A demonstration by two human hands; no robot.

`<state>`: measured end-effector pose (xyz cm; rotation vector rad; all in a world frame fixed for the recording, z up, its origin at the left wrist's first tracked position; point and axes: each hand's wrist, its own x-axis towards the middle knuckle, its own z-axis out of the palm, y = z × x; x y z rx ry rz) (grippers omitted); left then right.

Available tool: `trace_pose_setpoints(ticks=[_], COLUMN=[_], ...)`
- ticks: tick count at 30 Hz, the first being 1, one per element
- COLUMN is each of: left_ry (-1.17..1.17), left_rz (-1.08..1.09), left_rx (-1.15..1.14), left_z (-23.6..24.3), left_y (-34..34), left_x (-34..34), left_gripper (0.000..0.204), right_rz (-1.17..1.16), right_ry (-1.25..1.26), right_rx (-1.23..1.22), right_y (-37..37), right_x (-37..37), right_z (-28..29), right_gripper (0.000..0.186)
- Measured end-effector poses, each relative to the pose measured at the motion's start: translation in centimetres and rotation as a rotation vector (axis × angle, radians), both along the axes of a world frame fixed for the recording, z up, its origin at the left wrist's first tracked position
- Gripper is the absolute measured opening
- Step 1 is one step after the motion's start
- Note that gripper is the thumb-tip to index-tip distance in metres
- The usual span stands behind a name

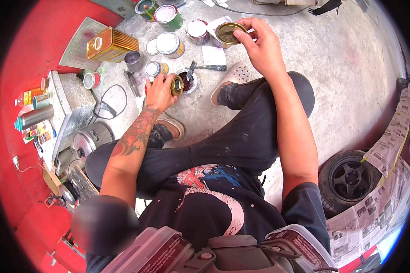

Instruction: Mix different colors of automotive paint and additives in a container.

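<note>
My left hand point(158, 94) is wrapped round a small paint can point(177, 85), tipped so its gold rim faces right. Beside that rim stands a can of dark red paint point(185, 77), with a flat stirring blade point(192, 67) leaning in it. In my right hand point(264, 49), a round gold can lid point(228, 34) is pinched between thumb and fingers. The lid is held up, partly covering a can point(219, 44) and a white paper behind it. What is inside the tipped can is too small to make out.
Several paint cans point(170, 44) stand on the concrete floor ahead, near a gold square tin point(112, 44) and a dark cup point(133, 60). A paintbrush point(212, 68) lies near my right shoe. At left is a concrete block point(77, 98); at right, a wheel point(349, 179).
</note>
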<state>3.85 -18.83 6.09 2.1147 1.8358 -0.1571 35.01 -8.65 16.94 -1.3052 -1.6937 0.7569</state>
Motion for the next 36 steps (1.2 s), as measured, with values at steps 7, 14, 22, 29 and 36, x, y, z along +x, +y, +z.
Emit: trace_pose_setpoints(ticks=[7, 14, 22, 29, 36], left_ry=[0.012, 0.004, -0.039, -0.406, -0.923], left_rz=[-0.011, -0.017, -0.011, 0.166, 0.286], left_rx=[0.005, 0.016, 0.061, 0.050, 0.305], left_z=[0.0, -0.1, -0.6, -1.5, 0.8], left_y=[0.0, 0.0, -0.4, -0.4, 3.7], left_x=[0.1, 0.0, -0.2, -1.4, -1.3], left_gripper=[0.084, 0.083, 0.078, 0.078, 0.078], right_rz=[0.003, 0.005, 0.008, 0.033, 0.108], right_ry=[0.003, 0.011, -0.005, 0.121, 0.286], right_rx=[0.009, 0.000, 0.000, -0.194, -0.312], right_y=[0.0, 0.0, -0.2, 0.1, 4.3], right_x=[0.0, 0.1, 0.0, -0.8, -0.9], right_z=[0.0, -0.1, 0.0, -0.8, 1.0], right_gripper=[0.025, 0.024, 0.024, 0.023, 0.026])
